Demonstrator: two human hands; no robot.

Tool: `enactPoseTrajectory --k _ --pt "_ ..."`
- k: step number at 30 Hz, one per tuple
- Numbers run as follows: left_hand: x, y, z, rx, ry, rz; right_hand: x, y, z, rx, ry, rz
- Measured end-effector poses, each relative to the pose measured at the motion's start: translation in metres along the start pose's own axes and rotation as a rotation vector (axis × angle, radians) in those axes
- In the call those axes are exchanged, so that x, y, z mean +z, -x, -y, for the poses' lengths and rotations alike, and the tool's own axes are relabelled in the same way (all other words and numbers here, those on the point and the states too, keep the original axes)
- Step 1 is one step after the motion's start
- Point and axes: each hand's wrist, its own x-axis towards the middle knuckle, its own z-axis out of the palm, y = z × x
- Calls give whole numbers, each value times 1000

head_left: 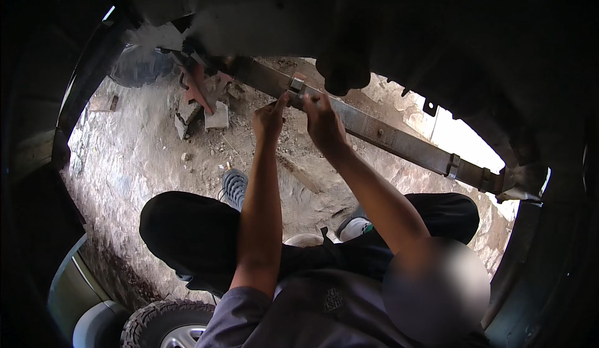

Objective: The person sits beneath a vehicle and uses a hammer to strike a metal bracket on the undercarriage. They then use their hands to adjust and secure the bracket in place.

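Note:
A long flat metal bar [393, 134], resembling a stack of leaf springs, runs diagonally under the dark vehicle body, with a metal clamp [297, 83] around it. My left hand [270, 118] is raised to the bar just below the clamp, fingertips bunched at its edge; what they hold is too small to tell. Beside it, my right hand [321, 120] has curled fingers at the bar's lower edge, right of the clamp; its grip is partly hidden and slightly blurred. A second clamp [453, 166] sits farther right along the bar.
A red metal stand [196, 87] is at upper left, by broken blocks [216, 116]. Dark underbody [268, 17] hangs overhead. A tire [143, 326] lies at lower left. My crossed legs [187, 223] rest on rough ground [131, 148], near a flat strip [299, 173].

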Motion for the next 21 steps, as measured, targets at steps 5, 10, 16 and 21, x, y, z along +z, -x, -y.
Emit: enactPoseTrajectory --k 5,10,16,21 --pt "4 1 -3 -8 33 -21 -9 -10 -12 -98 37 4" --pt "3 3 -1 -10 37 -23 -4 -23 -5 6 81 -6" --pt "3 12 -5 -8 127 -14 -11 -1 -3 -21 72 50" --pt "2 5 -7 -32 32 -18 -10 -30 -13 -62 67 3"
